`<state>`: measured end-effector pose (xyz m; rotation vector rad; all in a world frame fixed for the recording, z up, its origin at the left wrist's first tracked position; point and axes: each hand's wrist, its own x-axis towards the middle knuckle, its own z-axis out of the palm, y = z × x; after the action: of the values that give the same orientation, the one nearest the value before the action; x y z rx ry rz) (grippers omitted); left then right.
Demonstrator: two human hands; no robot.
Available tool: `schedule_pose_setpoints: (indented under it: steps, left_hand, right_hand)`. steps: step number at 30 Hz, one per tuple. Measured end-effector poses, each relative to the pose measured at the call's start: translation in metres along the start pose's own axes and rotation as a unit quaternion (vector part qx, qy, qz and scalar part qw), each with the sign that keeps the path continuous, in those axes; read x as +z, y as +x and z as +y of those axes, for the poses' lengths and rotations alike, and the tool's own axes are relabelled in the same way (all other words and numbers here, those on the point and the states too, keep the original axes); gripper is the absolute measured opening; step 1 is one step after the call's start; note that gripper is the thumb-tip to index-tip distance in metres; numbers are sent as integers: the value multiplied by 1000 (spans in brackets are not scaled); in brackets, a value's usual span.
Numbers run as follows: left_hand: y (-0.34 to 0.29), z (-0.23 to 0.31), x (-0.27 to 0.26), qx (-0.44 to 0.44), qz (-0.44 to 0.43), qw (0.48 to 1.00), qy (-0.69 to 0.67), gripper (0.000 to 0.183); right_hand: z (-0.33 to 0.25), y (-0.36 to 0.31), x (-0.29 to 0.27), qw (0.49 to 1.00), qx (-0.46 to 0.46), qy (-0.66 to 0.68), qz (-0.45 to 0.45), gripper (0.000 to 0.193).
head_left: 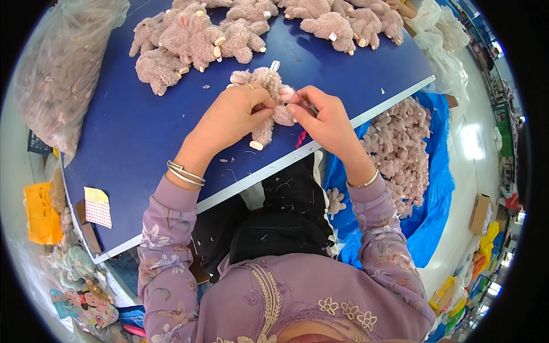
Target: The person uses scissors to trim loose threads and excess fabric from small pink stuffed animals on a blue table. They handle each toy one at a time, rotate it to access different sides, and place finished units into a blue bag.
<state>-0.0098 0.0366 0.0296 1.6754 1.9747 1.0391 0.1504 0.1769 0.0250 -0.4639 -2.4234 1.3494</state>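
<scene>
A small pinkish-grey plush animal [266, 78] lies on the blue table [189, 123] in front of me, a white tag at its top and a pale foot toward me. My left hand [237, 114] is closed in a pinch on the plush's body. From the right, my right hand [325, 119] grips a thin dark metal tool [307, 102] between thumb and fingers, close beside a pink part of the plush. The tool's exact kind and its tip are hard to make out. Near my right hand lies a small magenta scrap [301, 139].
Similar plush animals [191, 40] are heaped at the back left, others [349, 26] at the back right by another person's hand [403, 7]. A stuffed plastic bag [66, 74] stands left. Many small plush pieces [400, 151] fill a blue sack [437, 188] beyond the table's pale edge [394, 103].
</scene>
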Motion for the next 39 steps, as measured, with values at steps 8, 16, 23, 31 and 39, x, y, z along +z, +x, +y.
schedule_pose_setpoints:
  steps: [8,16,23,31,39]
  left_hand:
    - [-2,-3,-3,-65,5,996,-66,9]
    - [-7,-4,8,45,44,998,5,10]
    - [-10,8,6,35,5,994,108,15]
    - [-13,0,7,68,7,997,43,16]
    - [-14,-13,2,-2,-14,989,-144,15]
  right_hand:
    - [-1,-1,7,993,-30,-93,-60,23]
    - [0,-4,8,995,-13,-88,-50,27]
    - [-8,-4,6,990,18,-113,-77,25]
    - [-6,-4,7,990,31,-122,-69,24]
    - [-3,-5,7,990,19,-125,-62,25]
